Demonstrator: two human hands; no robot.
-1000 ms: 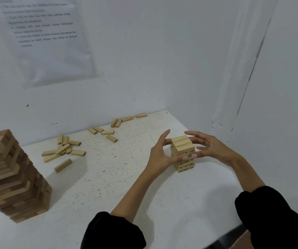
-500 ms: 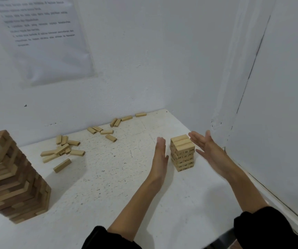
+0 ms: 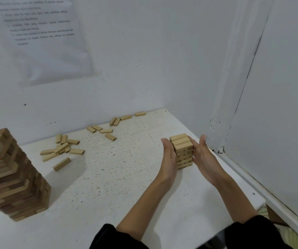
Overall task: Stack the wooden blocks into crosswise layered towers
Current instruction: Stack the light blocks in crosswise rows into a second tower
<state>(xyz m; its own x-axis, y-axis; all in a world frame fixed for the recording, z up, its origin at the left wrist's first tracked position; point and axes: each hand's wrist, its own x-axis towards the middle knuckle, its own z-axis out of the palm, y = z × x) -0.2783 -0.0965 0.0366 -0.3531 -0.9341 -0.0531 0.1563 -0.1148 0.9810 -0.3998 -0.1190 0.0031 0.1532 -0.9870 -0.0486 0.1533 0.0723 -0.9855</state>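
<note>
The left hand (image 3: 169, 156) and right hand (image 3: 203, 155) press the little tower (image 3: 182, 148) with straight fingers. A hard push could knock it over.

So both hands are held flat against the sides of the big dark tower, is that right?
Not quite. The head view shows the left hand and right hand flat against the sides of the small pale tower near the wall corner, not the big one. The big dark tower stands untouched at the left.
</note>
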